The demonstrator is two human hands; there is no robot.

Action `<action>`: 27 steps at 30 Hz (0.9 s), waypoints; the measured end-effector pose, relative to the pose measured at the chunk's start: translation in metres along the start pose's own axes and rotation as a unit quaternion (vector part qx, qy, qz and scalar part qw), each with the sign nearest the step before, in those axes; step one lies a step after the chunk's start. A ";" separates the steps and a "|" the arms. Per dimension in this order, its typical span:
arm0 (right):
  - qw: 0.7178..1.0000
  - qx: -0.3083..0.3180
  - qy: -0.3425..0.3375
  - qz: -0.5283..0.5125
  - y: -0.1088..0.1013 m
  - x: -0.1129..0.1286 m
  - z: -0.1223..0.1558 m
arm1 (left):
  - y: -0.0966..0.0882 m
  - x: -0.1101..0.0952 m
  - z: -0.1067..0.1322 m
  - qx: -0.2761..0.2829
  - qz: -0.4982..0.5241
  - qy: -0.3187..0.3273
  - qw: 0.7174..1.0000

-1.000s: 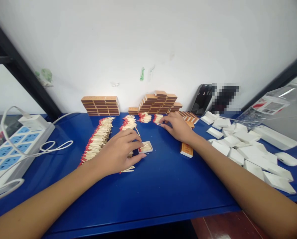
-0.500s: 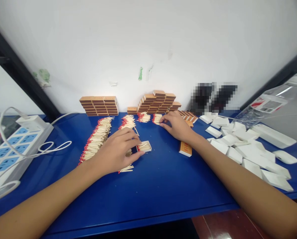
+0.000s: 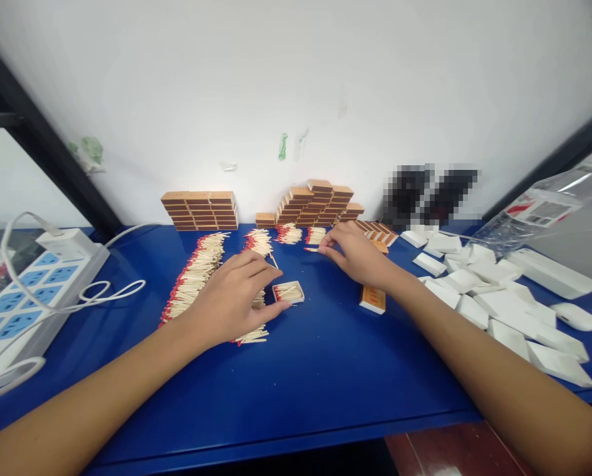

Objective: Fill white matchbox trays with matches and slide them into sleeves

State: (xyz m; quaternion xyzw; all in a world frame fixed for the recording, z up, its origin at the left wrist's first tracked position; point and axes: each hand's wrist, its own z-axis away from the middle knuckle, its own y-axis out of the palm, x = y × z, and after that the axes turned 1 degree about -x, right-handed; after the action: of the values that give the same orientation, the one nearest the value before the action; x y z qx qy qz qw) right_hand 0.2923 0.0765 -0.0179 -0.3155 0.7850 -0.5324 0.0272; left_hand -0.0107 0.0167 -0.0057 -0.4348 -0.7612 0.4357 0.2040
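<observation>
Since the earlier frame: right hand has shifted slightly, one match now set off from its pile; left hand has opened, index finger off the tray, whose left end now shows. Rest looks the same.

Big to small. White wall fills top half. Blue table across the lower part. Heap of white box pieces at right. Power strip with cables, left edge. Clear plastic bag, upper right.

Left hand, centre-left: fingers spread, wide gap between thumb and index; thumb tip at the tray's near edge, index tip above its far-left corner. Palm over a middle match row, partly hidden. Right hand, right of centre: thumb and index narrow, tips at the match's right end; can't tell if it's pinched or just touched.

Long match row, left of centre, red heads left. Matchbox stacks against wall: left block, stepped centre stack. Single orange matchbox just below right wrist. Tray mid-frame, flat on table, matches inside. Small match pile just above the single match, which is upper centre.
</observation>
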 end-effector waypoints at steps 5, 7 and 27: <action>0.992 0.079 -0.044 -0.087 -0.015 0.043 0.010 | 0.001 0.000 0.000 0.010 0.009 -0.010 1.000; 0.985 0.110 -0.057 -0.116 -0.017 0.056 0.015 | 0.002 0.000 0.001 0.009 0.008 -0.010 1.000; 0.977 0.150 -0.061 -0.136 -0.014 0.066 0.023 | 0.001 0.000 -0.001 0.011 0.019 0.002 1.000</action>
State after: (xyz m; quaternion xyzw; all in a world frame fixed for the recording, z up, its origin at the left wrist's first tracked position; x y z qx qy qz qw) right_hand 0.2546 0.0201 0.0034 -0.4440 0.6423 -0.6227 0.0496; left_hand -0.0097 0.0175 -0.0064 -0.4480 -0.7477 0.4469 0.2013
